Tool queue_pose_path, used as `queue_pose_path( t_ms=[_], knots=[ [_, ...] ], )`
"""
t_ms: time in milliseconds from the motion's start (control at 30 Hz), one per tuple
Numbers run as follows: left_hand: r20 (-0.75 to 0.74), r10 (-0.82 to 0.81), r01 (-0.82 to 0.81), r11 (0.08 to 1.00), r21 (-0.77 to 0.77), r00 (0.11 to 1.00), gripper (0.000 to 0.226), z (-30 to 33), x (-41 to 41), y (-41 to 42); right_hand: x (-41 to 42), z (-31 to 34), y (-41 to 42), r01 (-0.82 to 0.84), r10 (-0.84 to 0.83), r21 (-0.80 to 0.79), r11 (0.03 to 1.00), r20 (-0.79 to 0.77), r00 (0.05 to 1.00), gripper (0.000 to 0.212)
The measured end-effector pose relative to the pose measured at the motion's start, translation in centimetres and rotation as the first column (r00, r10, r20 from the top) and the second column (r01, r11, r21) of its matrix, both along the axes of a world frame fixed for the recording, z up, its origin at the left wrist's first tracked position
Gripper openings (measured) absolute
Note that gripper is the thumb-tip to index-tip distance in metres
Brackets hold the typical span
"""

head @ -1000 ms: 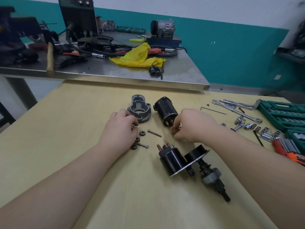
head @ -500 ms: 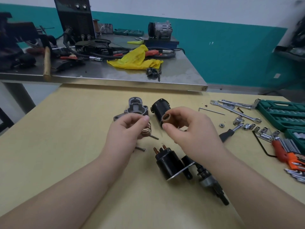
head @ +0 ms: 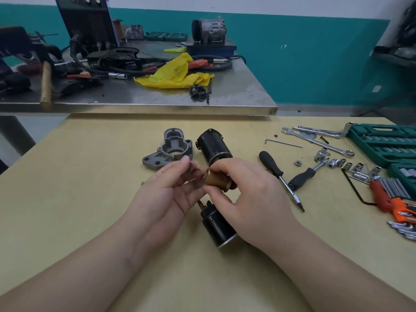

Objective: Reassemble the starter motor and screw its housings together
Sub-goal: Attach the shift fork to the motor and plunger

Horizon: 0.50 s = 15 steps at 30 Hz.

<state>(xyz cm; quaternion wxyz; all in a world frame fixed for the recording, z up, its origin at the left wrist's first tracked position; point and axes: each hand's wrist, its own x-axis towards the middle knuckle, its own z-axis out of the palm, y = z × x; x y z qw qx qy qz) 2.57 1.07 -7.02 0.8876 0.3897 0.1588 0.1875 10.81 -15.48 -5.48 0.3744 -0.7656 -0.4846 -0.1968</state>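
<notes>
My right hand [head: 245, 194] pinches a short brass-coloured cylinder [head: 217, 182] above the wooden table [head: 67, 199]. My left hand [head: 171, 190] is beside it, fingers around a blurred spring [head: 191, 174] near the cylinder's end. Beneath my hands lies a black solenoid [head: 219, 228] with copper terminals, partly hidden. The black motor body [head: 213, 146] and the grey cast nose housing [head: 171, 148] lie just beyond my hands.
A black-handled screwdriver [head: 279, 176], a ratchet driver [head: 304, 175], sockets [head: 342, 164], wrenches [head: 315, 140], hex keys [head: 391, 197] and a green socket case [head: 382, 143] lie on the right. A cluttered steel bench [head: 157, 97] stands behind the table.
Both hands rose from the table holding small parts. The right hand brought the brass cylinder towards the left hand's spring, and the view shifted slightly.
</notes>
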Motion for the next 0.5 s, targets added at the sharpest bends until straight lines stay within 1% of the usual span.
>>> queue_pose_path(
  t_ms=[233, 333, 400, 433, 500],
  knots=[
    [0.029, -0.075, 0.077, 0.994, -0.071, 0.997, 0.021, 0.19, -0.02, 0.75, 0.03, -0.31, 0.10, 0.010, -0.010, 0.022, 1.000, -0.001, 1.000, 0.020],
    [0.060, -0.104, 0.103, 0.995, 0.011, 0.993, 0.026, -0.01, -0.06, 0.29, -0.07, -0.39, 0.17, 0.025, -0.025, 0.025, 0.999, 0.011, 1.000, 0.025],
    [0.081, -0.110, 0.103, 0.991, 0.083, 0.991, 0.023, 0.03, -0.13, 0.01, -0.06, -0.43, 0.12, 0.020, -0.020, 0.032, 0.999, 0.013, 1.000, 0.028],
    [0.094, -0.108, 0.099, 0.990, 0.098, 0.990, 0.020, 0.06, -0.15, -0.02, -0.03, -0.40, 0.07, 0.009, -0.009, 0.034, 0.999, -0.002, 1.000, 0.029],
    [0.103, -0.093, 0.080, 0.989, 0.125, 0.990, 0.021, 0.16, -0.24, -0.04, -0.01, -0.23, -0.03, -0.015, 0.017, 0.028, 1.000, -0.060, 0.998, 0.035]
  ],
)
